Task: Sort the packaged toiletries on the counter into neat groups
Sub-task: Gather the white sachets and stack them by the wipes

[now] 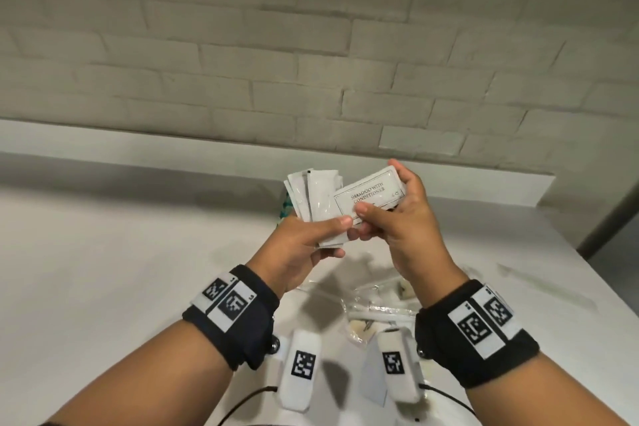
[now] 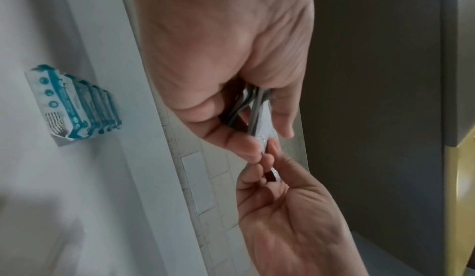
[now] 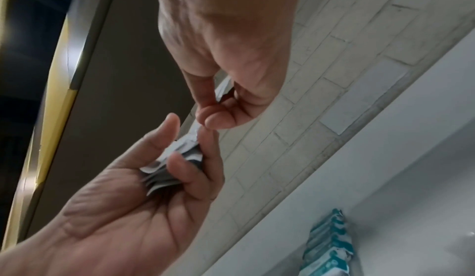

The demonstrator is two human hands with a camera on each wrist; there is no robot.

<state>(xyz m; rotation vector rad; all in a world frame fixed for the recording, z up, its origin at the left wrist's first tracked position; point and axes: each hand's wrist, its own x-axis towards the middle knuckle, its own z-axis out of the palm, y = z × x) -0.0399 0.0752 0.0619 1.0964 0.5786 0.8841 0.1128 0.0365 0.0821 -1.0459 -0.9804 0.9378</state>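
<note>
My left hand grips a fanned stack of white sachets above the white counter. My right hand pinches a white sachet printed "Shampoo with conditioner", laid across the front of that stack. In the left wrist view the stack of sachets shows edge-on between thumb and fingers of the left hand, with the right hand just below it. In the right wrist view the right hand pinches above the left hand and its stack of sachets.
A row of teal-and-white packets stands on the counter near the back ledge, seen again as teal-and-white packets. Clear-wrapped items lie on the counter below my hands. A brick wall rises behind the ledge.
</note>
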